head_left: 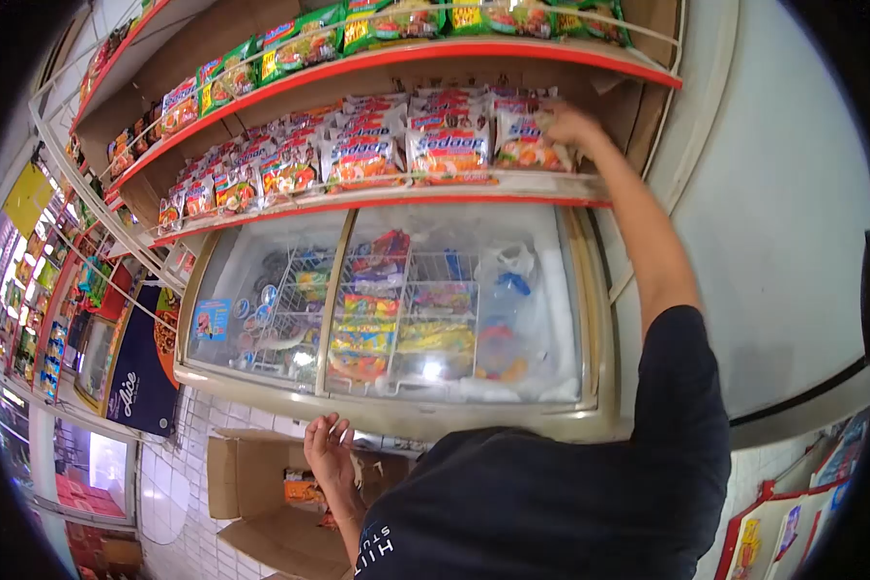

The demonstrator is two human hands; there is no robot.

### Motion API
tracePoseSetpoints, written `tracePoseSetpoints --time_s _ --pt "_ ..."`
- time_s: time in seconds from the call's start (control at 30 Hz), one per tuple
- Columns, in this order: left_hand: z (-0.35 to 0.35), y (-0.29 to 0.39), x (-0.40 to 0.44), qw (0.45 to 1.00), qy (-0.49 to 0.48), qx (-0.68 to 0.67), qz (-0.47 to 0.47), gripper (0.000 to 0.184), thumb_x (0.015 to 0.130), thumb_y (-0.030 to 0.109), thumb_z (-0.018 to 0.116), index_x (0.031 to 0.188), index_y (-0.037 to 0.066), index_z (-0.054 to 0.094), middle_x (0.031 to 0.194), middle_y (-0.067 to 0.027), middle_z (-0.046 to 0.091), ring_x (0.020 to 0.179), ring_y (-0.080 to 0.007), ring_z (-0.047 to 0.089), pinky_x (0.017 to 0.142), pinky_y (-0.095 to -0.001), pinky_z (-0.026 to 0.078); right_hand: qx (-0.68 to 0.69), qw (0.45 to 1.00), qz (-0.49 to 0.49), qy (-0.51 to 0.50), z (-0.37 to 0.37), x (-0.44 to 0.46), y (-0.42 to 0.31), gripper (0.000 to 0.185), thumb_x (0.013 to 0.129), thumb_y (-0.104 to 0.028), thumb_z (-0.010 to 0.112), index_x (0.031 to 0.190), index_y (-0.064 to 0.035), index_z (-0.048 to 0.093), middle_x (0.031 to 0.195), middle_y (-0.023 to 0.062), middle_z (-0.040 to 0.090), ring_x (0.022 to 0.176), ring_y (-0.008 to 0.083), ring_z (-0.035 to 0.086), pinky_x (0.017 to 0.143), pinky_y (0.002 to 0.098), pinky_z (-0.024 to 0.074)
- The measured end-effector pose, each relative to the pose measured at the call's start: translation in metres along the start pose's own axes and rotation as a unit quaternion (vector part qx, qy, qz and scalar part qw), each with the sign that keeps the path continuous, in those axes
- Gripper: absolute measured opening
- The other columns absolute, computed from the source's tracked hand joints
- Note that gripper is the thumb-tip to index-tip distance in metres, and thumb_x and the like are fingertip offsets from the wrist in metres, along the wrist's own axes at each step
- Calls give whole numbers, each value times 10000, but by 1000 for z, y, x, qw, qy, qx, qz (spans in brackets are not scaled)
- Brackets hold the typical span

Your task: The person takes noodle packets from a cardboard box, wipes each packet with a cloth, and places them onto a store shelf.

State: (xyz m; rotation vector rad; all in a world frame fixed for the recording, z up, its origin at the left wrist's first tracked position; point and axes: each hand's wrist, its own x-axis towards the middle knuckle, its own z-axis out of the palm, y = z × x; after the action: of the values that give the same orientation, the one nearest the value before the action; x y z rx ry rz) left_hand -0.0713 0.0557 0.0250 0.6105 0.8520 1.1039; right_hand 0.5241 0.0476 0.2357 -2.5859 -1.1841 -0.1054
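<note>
Chest freezer [594,319], glass-topped, directly below the lower shelf [532,186]; the see-through lids presumably let the bagged goods inside be viewed without opening. On the shelf, noodle packets stand in close rows, printed fronts outward, likely so each reads from the aisle; a thin rail along the edge seems meant to stop them sliding off. Green packets [304,43] line the shelf above in similar order. Carton [222,478] on the tiled floor, flaps apart, near the freezer front, perhaps for easy reach; orange packs [303,488] lie inside.

The person's right arm stretches up over the freezer. Right hand [572,130] meets the right edge of the end packet [525,142], at the row's right end on the lower shelf. Whether its fingers grip or merely press can't be made out. Left hand [331,454], above the carton, holds nothing visible; fingers loosely curled and parted.
</note>
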Motion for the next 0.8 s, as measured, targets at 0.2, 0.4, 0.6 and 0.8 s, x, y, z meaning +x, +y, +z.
tracePoseSetpoints --time_s 0.2,0.4,0.6,0.8 --pt "2 -11 -2 1000 28 -5 0 136 832 172 572 928 93 517 890 -74 599 738 -201 596 615 -316 498 -99 994 35 -39 -9 -4 -28 547 640 -198 642 1156 -88 497 1233 129 470 1086 271 500 891 353 411" --pt "3 -21 2 999 46 4 -16 132 828 169 573 914 81 526 854 -73 605 711 -203 603 595 -314 505 -102 990 -89 -44 -11 11 -14 649 539 -254 752 1111 -48 526 1136 149 534 1047 277 521 846 359 442" --pt "23 -22 0 999 30 -1 -39 126 832 169 567 914 84 525 855 -75 604 704 -200 601 599 -318 503 -54 972 -155 -167 -30 31 -14 871 489 -246 799 1252 -87 411 1248 142 451 1109 290 467 915 374 386" --pt "15 -34 -3 998 25 -6 -60 136 830 185 566 927 103 521 873 -67 605 709 -201 600 617 -333 499 -36 967 -145 -206 -13 56 -3 909 482 -218 803 1280 -117 379 1262 148 436 1127 281 452 916 381 386"
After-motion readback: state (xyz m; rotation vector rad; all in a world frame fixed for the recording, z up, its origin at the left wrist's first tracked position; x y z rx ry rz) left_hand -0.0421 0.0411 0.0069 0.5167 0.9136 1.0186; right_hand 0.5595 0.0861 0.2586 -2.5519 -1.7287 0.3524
